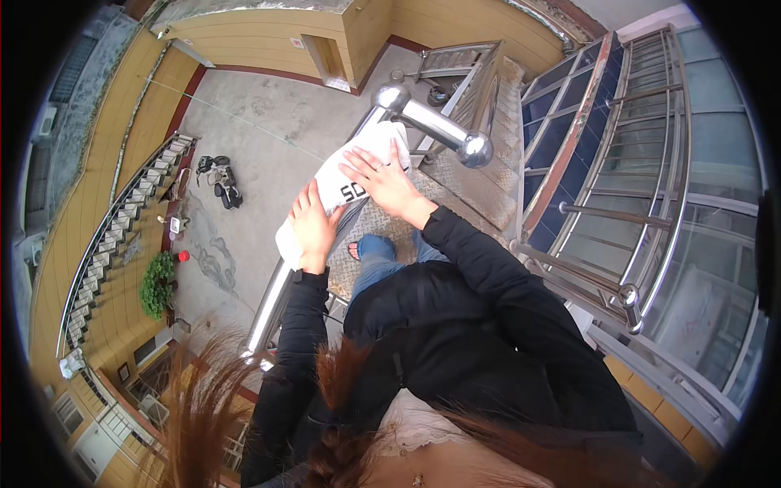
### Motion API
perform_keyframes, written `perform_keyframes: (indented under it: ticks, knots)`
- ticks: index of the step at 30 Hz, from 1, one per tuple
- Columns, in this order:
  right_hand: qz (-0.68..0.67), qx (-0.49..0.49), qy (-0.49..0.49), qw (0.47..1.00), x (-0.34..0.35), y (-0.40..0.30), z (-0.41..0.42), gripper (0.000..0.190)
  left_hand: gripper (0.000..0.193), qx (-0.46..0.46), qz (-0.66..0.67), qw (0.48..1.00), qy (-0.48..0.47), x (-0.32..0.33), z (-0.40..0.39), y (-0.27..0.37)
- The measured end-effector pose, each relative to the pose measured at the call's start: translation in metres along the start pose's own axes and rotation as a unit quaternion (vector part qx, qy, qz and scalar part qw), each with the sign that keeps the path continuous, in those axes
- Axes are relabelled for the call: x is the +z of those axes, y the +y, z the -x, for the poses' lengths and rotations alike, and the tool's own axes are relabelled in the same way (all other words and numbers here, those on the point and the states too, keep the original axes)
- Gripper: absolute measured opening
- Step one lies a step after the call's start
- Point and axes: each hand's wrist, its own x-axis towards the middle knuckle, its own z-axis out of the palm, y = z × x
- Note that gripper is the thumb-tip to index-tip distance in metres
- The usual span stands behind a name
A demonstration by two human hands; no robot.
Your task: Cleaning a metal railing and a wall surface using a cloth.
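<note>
A white towel point(341, 171) with dark lettering lies lengthwise over a stainless steel handrail point(268, 299). My left hand point(311, 226) curves over its lower part, the thumb on the near side and the fingers over the far side. Higher up, my right hand point(387, 183) rests palm down on the cloth with its fingers spread. A polished ball joint point(390, 96) caps the rail just beyond the towel. From there a short steel tube point(434, 124) runs right to a second ball point(475, 149). The towel hides the rail beneath both hands.
I stand on a diamond-plate metal landing point(393, 222), with metal stairs point(494, 165) descending ahead to the right. Far below, beyond the rail, lies a concrete courtyard point(262, 116) with a parked scooter point(223, 182) and a leafy plant point(157, 285). Another steel railing point(573, 268) stands at right.
</note>
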Motion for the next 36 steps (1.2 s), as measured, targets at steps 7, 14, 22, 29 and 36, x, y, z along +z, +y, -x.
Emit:
perform_keyframes:
  ticks: [7,14,22,29,36]
  knots:
    - [0.013,0.161,0.003,0.987,-0.034,0.07,0.051,0.061,0.068,0.104,-0.024,0.993,0.051,0.038,-0.072,0.103]
    - [-0.152,0.2,0.022,0.968,-0.067,0.096,0.064,0.062,0.069,0.181,0.017,0.983,0.021,0.046,-0.111,0.13]
    - [-0.206,0.276,0.04,0.938,-0.034,0.12,0.046,0.048,0.076,0.342,-0.08,0.936,-0.026,0.009,-0.134,0.126]
    - [-0.142,0.212,0.072,0.964,-0.024,0.11,0.043,0.024,0.055,0.267,-0.038,0.962,-0.049,0.022,-0.148,0.097]
    - [-0.205,0.245,0.17,0.932,-0.069,0.131,0.111,0.02,0.045,0.282,-0.018,0.949,-0.139,-0.009,-0.17,0.13]
